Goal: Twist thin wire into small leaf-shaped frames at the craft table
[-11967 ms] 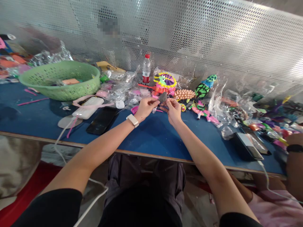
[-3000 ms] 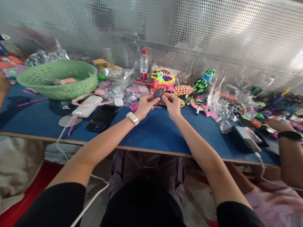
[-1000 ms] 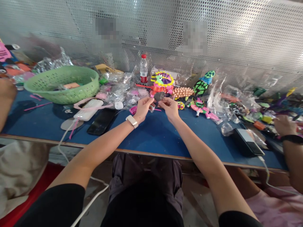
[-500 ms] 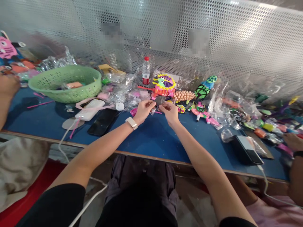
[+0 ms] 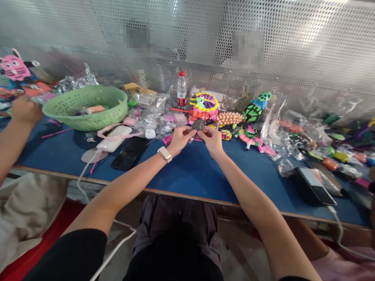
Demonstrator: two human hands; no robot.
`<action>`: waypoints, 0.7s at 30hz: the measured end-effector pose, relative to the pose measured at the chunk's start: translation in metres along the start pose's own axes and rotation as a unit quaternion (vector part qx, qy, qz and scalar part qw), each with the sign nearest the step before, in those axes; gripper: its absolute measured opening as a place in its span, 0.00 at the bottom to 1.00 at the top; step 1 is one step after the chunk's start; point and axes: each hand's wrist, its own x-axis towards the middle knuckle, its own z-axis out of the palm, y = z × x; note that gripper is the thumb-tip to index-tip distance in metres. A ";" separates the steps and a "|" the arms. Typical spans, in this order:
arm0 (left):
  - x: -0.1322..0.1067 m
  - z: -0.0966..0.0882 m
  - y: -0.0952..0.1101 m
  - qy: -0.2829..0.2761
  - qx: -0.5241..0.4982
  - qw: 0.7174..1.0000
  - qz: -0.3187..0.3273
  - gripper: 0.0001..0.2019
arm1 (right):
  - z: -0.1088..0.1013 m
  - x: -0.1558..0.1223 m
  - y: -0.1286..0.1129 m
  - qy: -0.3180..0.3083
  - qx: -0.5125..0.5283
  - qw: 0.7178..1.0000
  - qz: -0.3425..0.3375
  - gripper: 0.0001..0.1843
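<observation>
A small flat dark grey piece [image 5: 198, 125], perhaps modelling clay, is pinched between my two hands above the blue table [image 5: 187, 175]. My left hand [image 5: 180, 139], with a pale band on its wrist, grips the piece's left edge between thumb and fingers. On the other edge my right hand [image 5: 212, 139] closes in the same way. Just behind the piece lie a yellow, purple and green clay figure [image 5: 205, 102] and an orange-tan bumpy clay piece [image 5: 230, 118]. Right of my right hand lies a pink and green clay figure [image 5: 251, 138].
Left stand a green basket [image 5: 88, 124], a white power bank [image 5: 114, 139] with its cable, and a black phone [image 5: 129, 153]. A bottle [image 5: 181, 89] stands behind. Plastic bags and a black box [image 5: 313, 187] lie right. A co-worker's hand [image 5: 26, 111] is far left.
The view has shifted slightly, so the table's things appear a little to the right. Both my hands keep hold of the grey piece, which now shows more of its flat face.
</observation>
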 end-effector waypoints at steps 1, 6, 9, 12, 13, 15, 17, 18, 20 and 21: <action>0.000 0.000 0.001 0.003 0.001 1.000 -0.001 0.26 | 0.001 -0.001 -0.001 0.002 -0.001 1.000 0.001 0.29; 0.000 0.000 0.002 0.001 0.002 1.000 0.009 0.29 | 0.004 -0.004 -0.004 0.008 -0.001 1.000 -0.003 0.30; -0.001 0.000 0.001 -0.008 -0.003 1.000 -0.005 0.30 | 0.006 -0.004 -0.004 0.019 0.007 1.000 -0.002 0.30; 0.000 -0.001 0.000 -0.013 0.004 1.000 -0.020 0.31 | 0.007 -0.003 -0.005 0.031 0.019 0.999 -0.002 0.31; 0.000 -0.002 0.000 -0.014 0.011 1.000 -0.018 0.31 | 0.007 -0.003 -0.005 0.030 0.018 0.999 -0.002 0.31; 0.000 -0.004 0.002 -0.015 0.020 1.000 -0.009 0.29 | 0.008 -0.004 -0.006 0.022 0.005 1.000 -0.006 0.30; 0.001 -0.005 0.005 -0.010 0.020 1.000 -0.003 0.28 | 0.010 -0.006 -0.007 0.011 -0.015 1.000 -0.019 0.29; 0.001 -0.005 0.006 -0.006 0.017 1.000 -0.002 0.28 | 0.011 -0.007 -0.008 0.006 -0.025 0.999 -0.025 0.29; 0.002 -0.005 0.008 0.000 0.014 1.000 -0.005 0.27 | 0.014 -0.008 -0.010 0.001 -0.037 0.999 -0.036 0.29; 0.003 -0.006 0.009 0.003 0.015 1.000 -0.006 0.27 | 0.015 -0.009 -0.010 0.000 -0.040 0.998 -0.040 0.29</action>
